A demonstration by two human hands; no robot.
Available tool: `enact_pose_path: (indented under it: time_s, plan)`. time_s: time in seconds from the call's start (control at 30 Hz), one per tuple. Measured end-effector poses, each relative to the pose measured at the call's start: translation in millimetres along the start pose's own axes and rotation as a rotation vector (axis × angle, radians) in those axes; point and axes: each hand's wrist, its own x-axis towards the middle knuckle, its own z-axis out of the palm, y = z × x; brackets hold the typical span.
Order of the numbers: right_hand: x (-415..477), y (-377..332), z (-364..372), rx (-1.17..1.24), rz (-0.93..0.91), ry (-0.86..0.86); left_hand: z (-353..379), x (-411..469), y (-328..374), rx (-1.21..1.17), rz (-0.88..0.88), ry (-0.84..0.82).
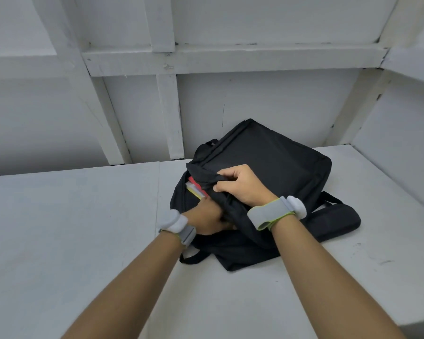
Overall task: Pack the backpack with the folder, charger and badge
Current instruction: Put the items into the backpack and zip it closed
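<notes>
A black backpack (pixel 267 155) lies flat on a white table (pixel 71 228), its opening facing left. Inside the open mouth I see the edges of a folder (pixel 195 187), red, white and yellow. My right hand (pixel 242 185) pinches the upper flap of the opening and holds it up. My left hand (pixel 209 217) grips the lower edge of the opening, its fingers partly hidden in the black fabric. No charger or badge shows anywhere in view.
A shoulder strap (pixel 333 221) trails off the backpack to the right, another loops out at the front left. White panelled walls stand behind the table and along its right side. Both wrists carry grey bands with white sensors.
</notes>
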Motion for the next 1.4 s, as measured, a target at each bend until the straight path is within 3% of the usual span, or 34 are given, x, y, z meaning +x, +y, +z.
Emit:
enact_pose_path:
  time_s: [0.07,0.17,0.3,0.43,0.47,0.53,0.6,0.7,0.77,0.83,0.93,1.03,1.17,1.4]
  plan:
    - [-6,6,3,-0.100,-0.013,0.019,-4,-18,-14,-0.051,-0.028,-0.066]
    - [-18,9,15,-0.393,-0.009,0.061,-25,-47,-16,-0.052,-0.036,-0.017]
    - [-47,12,32,-0.727,-0.085,0.077,-47,-76,-9,-0.260,-0.069,0.167]
    - [-70,28,32,-0.643,-0.142,0.092,-50,-82,8,-0.202,0.051,0.466]
    - [-75,32,32,-0.577,-0.149,0.184,-46,-75,11,-0.183,0.072,0.510]
    - [-82,35,35,-0.539,-0.204,0.526,-32,-56,15,-0.109,0.142,0.513]
    - [-87,32,36,-0.626,-0.172,0.898,-10,-38,19,-0.002,0.170,0.414]
    - [-92,38,24,-0.475,0.089,1.096,18,-19,30,0.152,0.149,0.271]
    - [-98,52,7,-0.282,0.236,1.066,29,-11,38,0.242,0.153,0.209]
    - [-110,63,-6,-0.215,0.232,1.015,35,-6,41,0.247,0.132,0.166]
    - [-129,77,-19,-0.357,0.292,0.953,45,0,43,0.259,0.097,0.198]
    - [-143,88,-27,-0.303,0.349,0.860,53,4,50,0.289,0.068,0.254]
    - [-151,94,-43,-0.343,0.354,0.888,59,13,66,0.266,0.041,0.272]
    - [-164,95,-68,-0.660,0.409,0.859,65,22,90,0.227,0.011,0.276]
